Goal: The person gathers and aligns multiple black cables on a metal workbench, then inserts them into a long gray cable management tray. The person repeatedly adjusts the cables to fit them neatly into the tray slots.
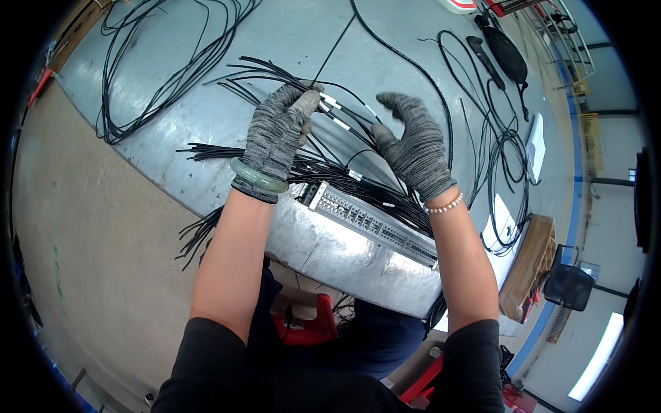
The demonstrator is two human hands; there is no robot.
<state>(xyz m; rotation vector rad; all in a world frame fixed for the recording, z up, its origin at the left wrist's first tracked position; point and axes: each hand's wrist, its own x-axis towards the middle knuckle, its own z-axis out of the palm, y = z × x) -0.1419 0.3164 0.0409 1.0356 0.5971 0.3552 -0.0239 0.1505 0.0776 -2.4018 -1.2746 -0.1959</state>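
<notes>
My left hand (279, 131), in a grey knit glove with a green bangle at the wrist, is closed round a bundle of thin black wires (265, 69). Their loose ends stick out to the left past the fingers. White marker sleeves (330, 101) sit on the wires just right of the thumb. My right hand (413, 141), gloved alike, hovers beside the same wires with thumb and fingers apart. Below both hands lies a thicker bundle of black wires (323, 168), along the back of a grey terminal strip (372, 220) with rows of small contacts.
Coils of black cable lie at the table's (289, 31) far left (113, 89) and on its right (502, 144). A black-handled tool (485, 62) and a black pouch (506, 51) rest at the far right. A wooden box (527, 268) stands at the right edge; a red stool (310, 323) is below.
</notes>
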